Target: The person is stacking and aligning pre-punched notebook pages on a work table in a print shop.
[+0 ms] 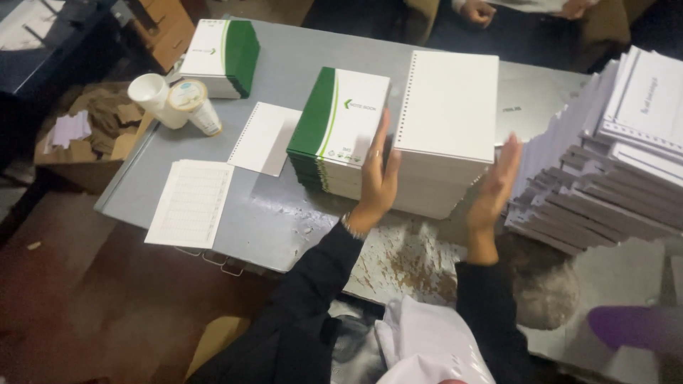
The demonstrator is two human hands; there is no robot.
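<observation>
A tall stack of white punched sheets (447,114) stands on the grey metal table (256,213). My left hand (377,178) presses flat against the stack's left side, fingers up. My right hand (496,186) is flat against its right side, so both palms flank the stack. Just left of my left hand sits a pile of green-and-white notebook covers (340,117), touching or nearly touching the back of that hand. Neither hand grips anything.
A second green-and-white pile (222,57) lies at the far left, with two paper cups (178,99) near it. Loose white sheets (192,203) lie by the front edge. Staggered paper stacks (619,156) fill the right. Another person's hands (478,11) show across the table.
</observation>
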